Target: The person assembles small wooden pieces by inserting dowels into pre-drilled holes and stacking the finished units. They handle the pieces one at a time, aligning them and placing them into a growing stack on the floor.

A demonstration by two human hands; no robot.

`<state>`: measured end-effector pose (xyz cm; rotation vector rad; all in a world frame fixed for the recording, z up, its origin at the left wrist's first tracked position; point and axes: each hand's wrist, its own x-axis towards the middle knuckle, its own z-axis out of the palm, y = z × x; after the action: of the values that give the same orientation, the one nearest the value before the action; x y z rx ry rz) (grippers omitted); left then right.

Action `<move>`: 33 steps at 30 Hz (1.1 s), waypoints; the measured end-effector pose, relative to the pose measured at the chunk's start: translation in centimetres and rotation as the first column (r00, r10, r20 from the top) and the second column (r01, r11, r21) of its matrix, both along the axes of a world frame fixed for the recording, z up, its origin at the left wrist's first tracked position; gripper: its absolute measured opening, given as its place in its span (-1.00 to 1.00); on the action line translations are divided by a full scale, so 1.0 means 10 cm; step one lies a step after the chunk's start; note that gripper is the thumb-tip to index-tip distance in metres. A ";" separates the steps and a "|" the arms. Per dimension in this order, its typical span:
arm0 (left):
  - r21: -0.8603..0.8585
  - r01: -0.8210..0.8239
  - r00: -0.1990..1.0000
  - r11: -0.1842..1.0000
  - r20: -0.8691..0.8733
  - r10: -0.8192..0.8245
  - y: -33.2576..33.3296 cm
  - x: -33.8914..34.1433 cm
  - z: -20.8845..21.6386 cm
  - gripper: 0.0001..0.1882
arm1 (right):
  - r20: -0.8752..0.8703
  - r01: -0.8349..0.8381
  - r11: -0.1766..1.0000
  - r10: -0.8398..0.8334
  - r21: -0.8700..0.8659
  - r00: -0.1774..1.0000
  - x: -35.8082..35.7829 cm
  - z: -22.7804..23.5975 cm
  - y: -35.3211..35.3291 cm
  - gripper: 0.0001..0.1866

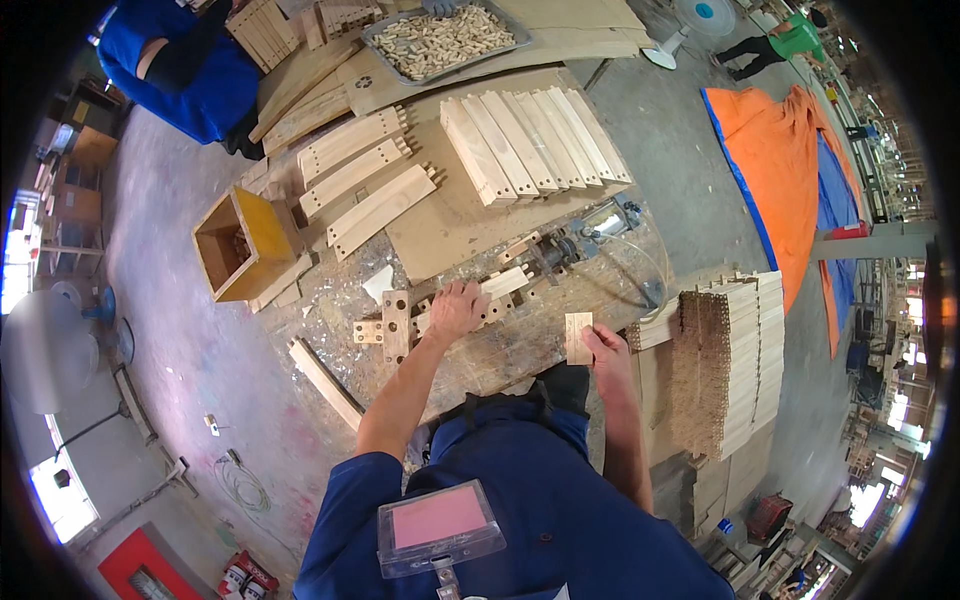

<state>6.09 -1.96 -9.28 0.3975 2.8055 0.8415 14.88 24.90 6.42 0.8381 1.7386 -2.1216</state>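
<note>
Wooden slats are what both your hands are on, at the worn workbench (500,345) in front of you. Farthest left of the bench, a yellow-lined open wooden box (240,245) sits at its edge, and a loose strip of wood (325,383) leans off the near side. Moving right along the bench, a short drilled block (395,325) stands just left of your left hand (455,310). That hand lies palm down, fingers curled over a pale slat (503,283) pressed flat on the bench top; it is closed on the slat. Beyond it, toward the far side of the bench, a metal clamp cylinder (590,232) lies at an angle, and further back a row of slats (535,145) lies fanned on cardboard. To the right, your right hand (605,352) pinches a small wooden piece (578,337) by its lower edge, holding it just above the bench's near edge. Right of the bench, a tall stack of drilled boards (730,360) stands near that hand.
</note>
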 end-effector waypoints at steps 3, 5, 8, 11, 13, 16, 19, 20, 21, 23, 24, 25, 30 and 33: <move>-0.121 0.126 0.991 0.985 -0.024 -0.130 0.09 0.00 0.19 -0.15 | 0.005 0.076 0.997 -0.076 0.013 0.997 0.01 -0.04 0.09 -0.75; -0.153 0.239 0.967 0.959 0.127 -0.221 0.08 0.00 0.30 0.05 | 0.024 0.081 0.996 -0.082 0.041 0.996 0.00 -0.10 0.15 -0.75; -0.224 0.151 0.984 0.963 0.127 -0.124 0.08 0.02 0.23 0.04 | 0.051 0.014 1.000 -0.015 0.010 0.999 -0.13 -0.14 0.09 -0.71; -0.212 0.159 0.982 0.964 0.140 -0.131 0.13 0.00 0.21 0.01 | 0.047 0.020 1.000 -0.021 0.019 0.999 -0.21 -0.21 0.11 -0.71; -0.227 0.170 0.977 0.959 0.164 -0.134 0.12 -0.01 0.18 0.00 | 0.033 0.021 1.000 -0.021 0.004 0.999 -0.25 -0.21 0.11 -0.71; -0.229 0.179 0.971 0.957 0.199 -0.134 0.13 -0.03 0.19 0.00 | 0.029 0.028 1.000 -0.027 -0.010 0.999 -0.26 -0.20 0.13 -0.73; -0.243 0.188 0.968 0.952 0.212 -0.137 0.15 -0.04 0.20 0.00 | 0.059 0.044 0.999 -0.043 -0.025 0.997 -0.22 -0.23 0.17 -0.73; -0.250 0.191 0.967 0.949 0.214 -0.138 0.16 -0.04 0.20 0.00 | 0.073 0.051 0.998 -0.049 -0.030 0.996 -0.20 -0.24 0.19 -0.73; -0.253 0.194 0.965 0.948 0.221 -0.138 0.16 -0.05 0.20 -0.01 | 0.071 0.044 0.999 -0.042 -0.021 0.997 -0.20 -0.23 0.19 -0.75; -0.258 0.199 0.962 0.945 0.237 -0.138 0.16 -0.06 0.20 -0.01 | 0.067 0.029 1.000 -0.028 -0.003 0.997 -0.21 -0.23 0.18 -0.78; -0.255 0.198 0.962 0.946 0.235 -0.138 0.16 -0.06 0.20 -0.01 | 0.067 0.037 0.999 -0.036 -0.018 0.997 -0.21 -0.23 0.16 -0.78; -0.252 0.197 0.963 0.947 0.233 -0.138 0.15 -0.05 0.20 -0.01 | 0.066 0.046 0.998 -0.044 -0.034 0.997 -0.22 -0.24 0.14 -0.77; -0.267 0.193 0.965 0.944 0.224 -0.133 0.19 -0.07 0.23 0.00 | 0.058 0.049 0.997 -0.046 -0.055 0.997 -0.19 -0.36 0.21 -0.77; -0.291 0.201 0.963 0.936 0.235 -0.133 0.19 -0.06 0.23 0.02 | 0.078 0.035 0.997 -0.030 -0.072 0.996 -0.23 -0.35 0.23 -0.77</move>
<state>5.44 -0.10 -6.97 0.4575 2.5981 0.3684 12.62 27.20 2.91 0.9213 1.6095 -2.1300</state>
